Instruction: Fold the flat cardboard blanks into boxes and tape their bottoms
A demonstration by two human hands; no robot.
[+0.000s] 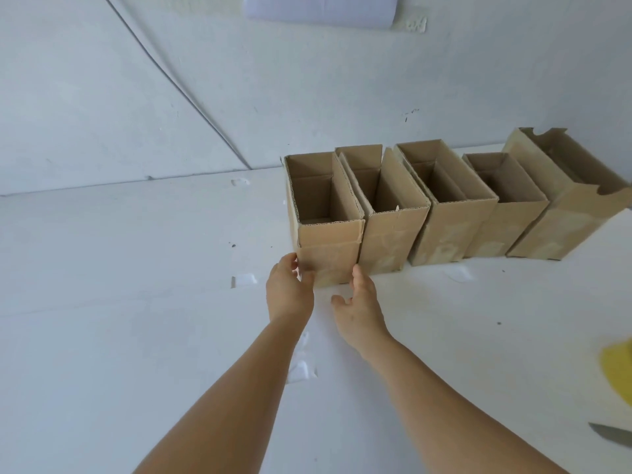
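While five open-topped boxes are standing in a row on the white table (136, 336) along its far edge, both hands are reaching to the leftmost one, box one (325, 230). It is standing upright, mouth up, its flaps raised, and its right side is sitting against box two (386, 213). The left hand (289, 290) is lying at the box's near left corner; its thumb is touching the near face low down, and the other fingers are curling round the corner onto the left side, where they are passing out of sight. The right hand (359, 313) is lying just below the near right corner, fingers straight and loosely spread, one fingertip touching the bottom of the near face and the thumb pointing left over the table, clear of the cardboard. So the box is sitting just beyond both sets of fingers, between them at its base. Box three (448, 213), box four (502, 213) and box five (564, 213) are continuing the row to the right, each touching the next; box five is standing tallest, with a torn flap. Scraps of clear tape (243, 280) are lying on the table near the hands. At the right edge a yellow thing (619, 374) and a grey blade tip (612, 434) are showing in part. A cable (178, 87) is running down the far wall.
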